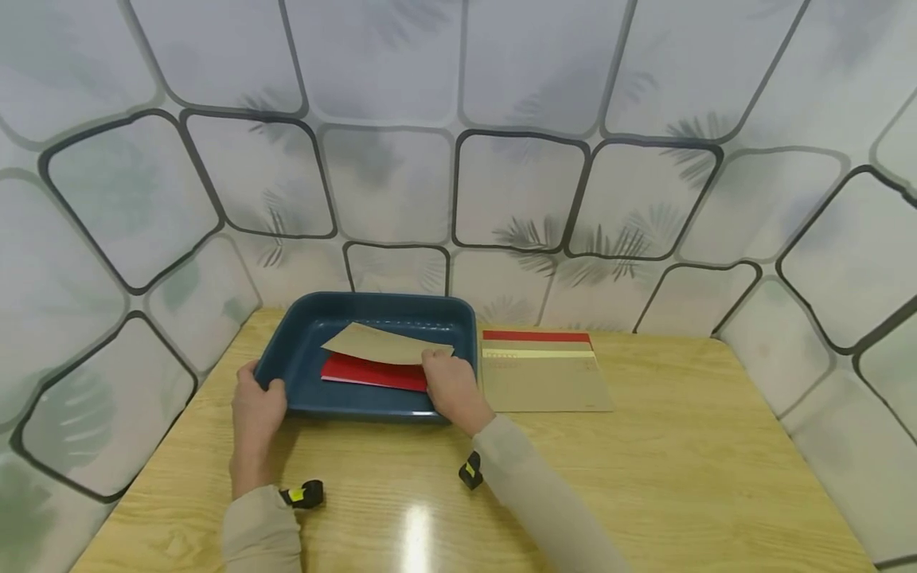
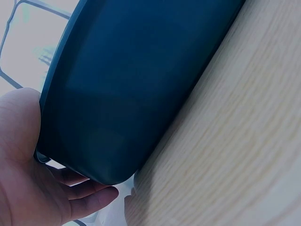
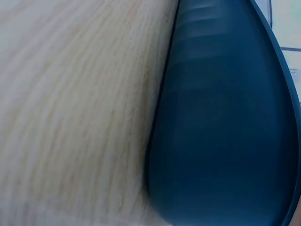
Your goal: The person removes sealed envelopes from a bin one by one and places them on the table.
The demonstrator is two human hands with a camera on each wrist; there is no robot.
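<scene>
- My left hand [image 1: 259, 404] grips the left end of a dark blue, rectangular plastic tray [image 1: 372, 412].
- Inside the tray, a flat tan paper envelope [image 1: 380, 344] lies partly over a bright red paper one [image 1: 372, 372].
- My right hand [image 1: 453, 390] pinches the tan envelope's right end.
- Beside the tray, overlapping tan, yellow and red envelopes [image 1: 546, 386] lie on the pale wooden table [image 1: 680, 461].

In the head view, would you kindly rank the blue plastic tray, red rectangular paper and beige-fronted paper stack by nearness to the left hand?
1. Tray: touching left hand.
2. Red paper: inside tray.
3. Paper stack: right of tray.
</scene>
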